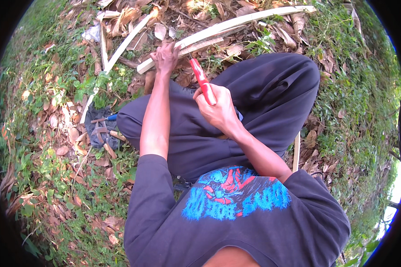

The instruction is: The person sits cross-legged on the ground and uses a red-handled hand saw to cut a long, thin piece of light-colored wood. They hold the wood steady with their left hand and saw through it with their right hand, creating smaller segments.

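A long pale wooden strip lies across the leafy ground in front of my crossed legs. My left hand is closed over its near left end, fingers wrapped round the wood. In my right hand is a red-handled saw, gripped by the handle and pointing up and away toward the strip. Its blade shows only as a thin line, nearly edge-on, close to the wood just right of my left hand. Whether it touches the wood I cannot tell. A shorter wooden piece lies beneath the strip.
More pale strips lie at the far left. Beside my left knee, a dark cloth holds a hammer and a blue-handled tool. Another strip sticks out by my right thigh. Dry leaves and grass cover the ground.
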The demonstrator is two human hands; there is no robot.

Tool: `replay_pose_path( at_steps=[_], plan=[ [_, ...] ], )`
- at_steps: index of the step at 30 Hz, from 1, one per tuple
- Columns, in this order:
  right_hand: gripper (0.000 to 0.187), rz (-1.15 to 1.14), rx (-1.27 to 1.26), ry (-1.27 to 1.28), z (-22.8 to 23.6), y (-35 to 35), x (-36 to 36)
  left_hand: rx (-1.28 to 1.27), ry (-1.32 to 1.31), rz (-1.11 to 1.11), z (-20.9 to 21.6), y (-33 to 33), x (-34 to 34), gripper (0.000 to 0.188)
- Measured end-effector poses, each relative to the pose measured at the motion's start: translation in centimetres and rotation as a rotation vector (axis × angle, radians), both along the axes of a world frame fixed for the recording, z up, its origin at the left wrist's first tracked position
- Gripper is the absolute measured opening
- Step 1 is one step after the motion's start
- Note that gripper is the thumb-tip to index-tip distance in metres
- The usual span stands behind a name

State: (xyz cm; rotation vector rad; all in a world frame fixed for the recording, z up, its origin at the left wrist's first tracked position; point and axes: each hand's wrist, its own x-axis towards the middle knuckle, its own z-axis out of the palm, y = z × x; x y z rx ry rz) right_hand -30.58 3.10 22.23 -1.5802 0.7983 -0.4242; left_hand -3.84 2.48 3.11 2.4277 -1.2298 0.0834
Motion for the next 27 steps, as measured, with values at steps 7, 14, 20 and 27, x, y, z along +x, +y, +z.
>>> replay_pose_path(
  at_steps=[7, 14, 20, 27],
  plan=[
    [0.015, -0.033, -0.038, 0.048, -0.8, -0.7, 0.3, 0.001, -0.021, 0.005, -0.1, 0.3, -0.2, 0.031],
    [0.014, 0.014, 0.008, 0.057, 0.9, 0.6, -0.5, -0.003, -0.006, 0.008, 0.1, 0.3, -0.3, 0.034],
    [0.016, -0.003, -0.094, 0.087, -1.1, -1.0, 1.9, -0.006, -0.030, -0.011, 0.3, 0.2, -0.6, 0.035],
    [0.014, 0.022, -0.005, 0.062, 0.2, 0.6, -1.0, 0.015, 0.021, 0.007, 0.2, 0.3, -0.3, 0.035]
  ],
)
